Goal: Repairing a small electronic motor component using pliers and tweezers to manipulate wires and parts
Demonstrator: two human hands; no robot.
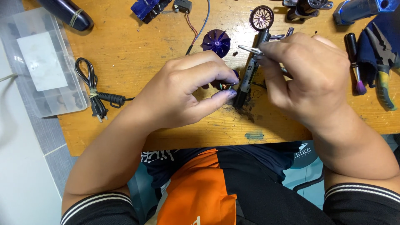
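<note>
Head view shows a small copper-wound part (225, 86) pinched in the left hand (183, 91), while the right hand (308, 75) grips metal tweezers (250, 50) just above it (fine picking work, I judge, calling for steadiness). Beyond the fingers lie a purple fan impeller (216, 42) and black marker (250, 75); nothing blocks them.

small purple part (225, 85) between fingertips (227, 95)

clear rectangular plastic compartment box (62, 100) | placed at the table's left edge | white rectangular label (41, 61) stuck on lid
</note>
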